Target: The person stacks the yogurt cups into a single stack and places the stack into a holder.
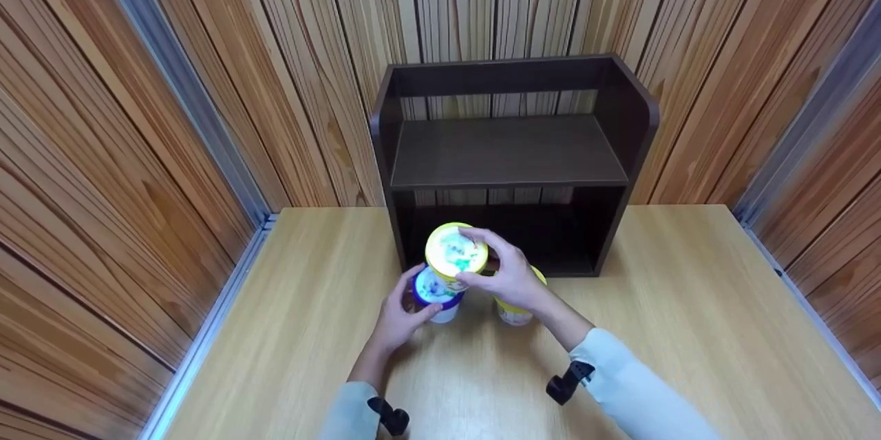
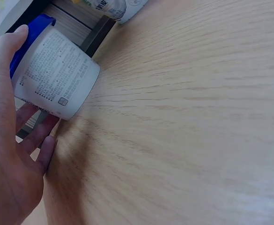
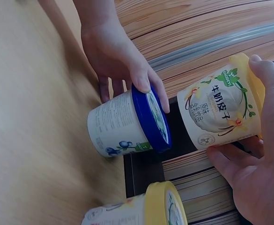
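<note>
My left hand grips a white tub with a blue lid, thumb and fingers on either side of its rim. Printed blueberries show on that tub in the right wrist view; whether its base touches the table I cannot tell. Higher up and slightly to the right, my right hand holds a white tub with a yellow lid, thumb and fingers spread around the lid. Another yellow-lidded tub stands on the table, partly hidden below my right wrist in the head view.
A dark brown two-tier shelf stands at the back of the wooden table, just beyond the tubs. Wood-patterned walls enclose the back and both sides, with metal strips at the corners.
</note>
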The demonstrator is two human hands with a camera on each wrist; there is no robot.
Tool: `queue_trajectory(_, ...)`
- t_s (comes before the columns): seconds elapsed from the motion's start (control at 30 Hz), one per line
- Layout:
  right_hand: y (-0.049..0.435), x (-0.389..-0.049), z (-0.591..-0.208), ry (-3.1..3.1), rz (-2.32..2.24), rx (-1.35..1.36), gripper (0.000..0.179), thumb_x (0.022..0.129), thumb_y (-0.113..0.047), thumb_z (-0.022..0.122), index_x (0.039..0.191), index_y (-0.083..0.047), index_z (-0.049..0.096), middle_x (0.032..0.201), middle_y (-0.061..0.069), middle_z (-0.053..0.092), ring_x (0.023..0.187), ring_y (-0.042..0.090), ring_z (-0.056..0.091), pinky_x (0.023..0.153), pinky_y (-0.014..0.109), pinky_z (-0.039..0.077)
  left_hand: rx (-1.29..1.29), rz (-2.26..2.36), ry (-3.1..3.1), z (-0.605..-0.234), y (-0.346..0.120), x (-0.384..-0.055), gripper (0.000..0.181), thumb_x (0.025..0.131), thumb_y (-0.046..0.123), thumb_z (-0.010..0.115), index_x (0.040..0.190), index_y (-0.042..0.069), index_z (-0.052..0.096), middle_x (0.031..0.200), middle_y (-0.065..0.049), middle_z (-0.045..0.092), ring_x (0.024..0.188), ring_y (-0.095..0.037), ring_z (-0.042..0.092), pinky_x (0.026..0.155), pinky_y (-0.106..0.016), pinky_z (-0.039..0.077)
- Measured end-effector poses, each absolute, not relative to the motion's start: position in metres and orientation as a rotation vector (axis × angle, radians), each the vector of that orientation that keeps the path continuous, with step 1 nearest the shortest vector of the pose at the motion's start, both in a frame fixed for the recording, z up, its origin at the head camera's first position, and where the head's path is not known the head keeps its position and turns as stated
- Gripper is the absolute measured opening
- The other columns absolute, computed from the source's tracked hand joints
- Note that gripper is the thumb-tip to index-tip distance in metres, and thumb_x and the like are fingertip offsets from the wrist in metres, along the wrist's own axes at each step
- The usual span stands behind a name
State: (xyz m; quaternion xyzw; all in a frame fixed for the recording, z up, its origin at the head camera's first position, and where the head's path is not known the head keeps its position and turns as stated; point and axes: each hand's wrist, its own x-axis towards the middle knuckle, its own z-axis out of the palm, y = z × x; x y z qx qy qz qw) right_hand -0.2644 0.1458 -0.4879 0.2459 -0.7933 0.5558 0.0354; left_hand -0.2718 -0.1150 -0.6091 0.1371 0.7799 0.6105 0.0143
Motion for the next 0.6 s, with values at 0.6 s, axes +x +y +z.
queue_trajectory(0.6,0.125,-0.275,-0.507,-2.437,1.808,0.709,0.072,0.1,-0.016,0.087,0.163,-0.006,0.055,0.164,0.024,0.059,0.138,0.037,0.069,0.104,0.022,0.061,0.431,1.922,2.43,-0.607,-0.114,-0.27,0.077,0.104,0.021,0.084,0.169,0.012,0.045,0.154,-0.018,0.065,0.143,-0.037,0.064,0.121,-0.054,0.055)
